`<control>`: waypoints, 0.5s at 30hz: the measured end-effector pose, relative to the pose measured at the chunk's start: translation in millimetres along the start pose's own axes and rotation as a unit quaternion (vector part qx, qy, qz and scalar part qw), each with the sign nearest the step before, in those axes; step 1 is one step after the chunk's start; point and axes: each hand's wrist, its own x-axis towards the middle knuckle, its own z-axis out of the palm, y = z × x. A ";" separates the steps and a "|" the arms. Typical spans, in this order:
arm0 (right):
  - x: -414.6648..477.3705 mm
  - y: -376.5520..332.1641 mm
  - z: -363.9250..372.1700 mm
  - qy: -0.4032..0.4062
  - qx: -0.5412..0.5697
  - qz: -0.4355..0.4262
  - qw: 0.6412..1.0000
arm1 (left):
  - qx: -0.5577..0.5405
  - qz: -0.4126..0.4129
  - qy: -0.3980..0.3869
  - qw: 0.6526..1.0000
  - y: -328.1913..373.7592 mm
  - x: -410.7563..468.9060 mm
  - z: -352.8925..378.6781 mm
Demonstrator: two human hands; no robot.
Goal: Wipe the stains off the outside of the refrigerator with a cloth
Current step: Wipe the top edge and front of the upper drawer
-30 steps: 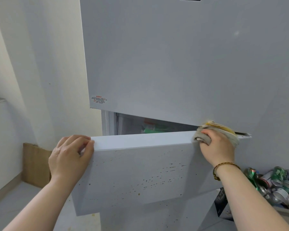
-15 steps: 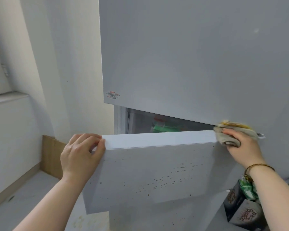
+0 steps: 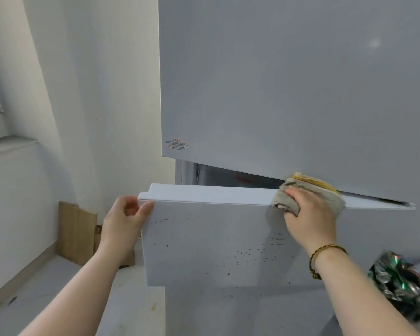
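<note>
At the centre of the frame my left hand (image 3: 125, 220) grips the top left corner of the white lower door (image 3: 192, 267) of the pale grey refrigerator (image 3: 277, 81); the door stands half open. Right of centre, my right hand (image 3: 310, 219) clasps the crumpled beige and yellow cloth (image 3: 287, 196) and presses it on the top edge of this door. Small dark stains (image 3: 247, 255) dot the door front. Crushed green cans (image 3: 403, 275) lie at the lower right.

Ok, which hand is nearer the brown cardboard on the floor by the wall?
Left. The left hand grips the corner of the open door, just right of and above the cardboard; the right hand, holding the cloth, is far across the door's top edge.
</note>
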 end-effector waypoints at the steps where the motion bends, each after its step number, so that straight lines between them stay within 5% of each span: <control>1: 3.1 -8.3 7.8 0.003 0.001 -0.004 1.000 | -0.017 -0.007 -0.020 1.000 -5.3 7.6 -2.2; 7: 22.6 -76.1 76.8 0.020 0.021 -0.095 0.995 | -0.104 -0.020 -0.114 0.988 -17.5 66.7 7.4; 15: 35.4 -101.1 139.6 0.142 0.001 -0.177 0.974 | -0.184 -0.009 -0.181 0.966 -38.4 130.5 38.6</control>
